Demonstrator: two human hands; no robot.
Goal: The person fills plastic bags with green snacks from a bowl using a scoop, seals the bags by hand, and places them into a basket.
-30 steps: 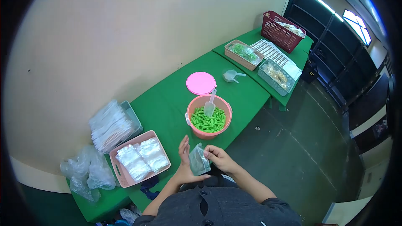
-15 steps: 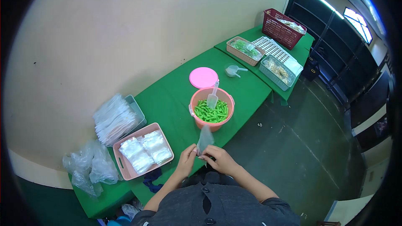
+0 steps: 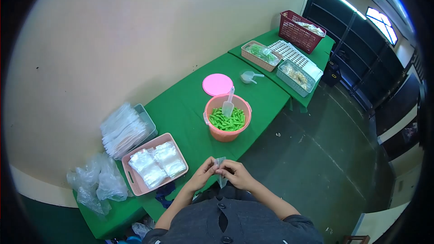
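Observation:
A small clear plastic bag (image 3: 221, 180) is pinched between my two hands, close to my body at the table's front edge. My left hand (image 3: 205, 171) grips it from the left, and my right hand (image 3: 236, 174) has its fingers closed on it from the right. The bag's top end pokes up above my fingertips; its lower part hangs below them. Just beyond my hands stands a pink bucket (image 3: 224, 135) partly filled with green stick-shaped snacks (image 3: 226, 122). A clear plastic scoop (image 3: 228, 107) leans inside the bucket, handle up.
Left are a pink tray (image 3: 127, 171) of clear bags, a container of stacked sheets (image 3: 122, 129) and loose plastic bags (image 3: 104, 183). A pink lid (image 3: 217, 84) and clear cup (image 3: 247, 77) lie behind the bucket. Baskets, including a maroon basket (image 3: 298, 34), stand on the far table.
The bag has come down and is now mostly between and below my fingers, where before it stood up above them. My hands stay close together.

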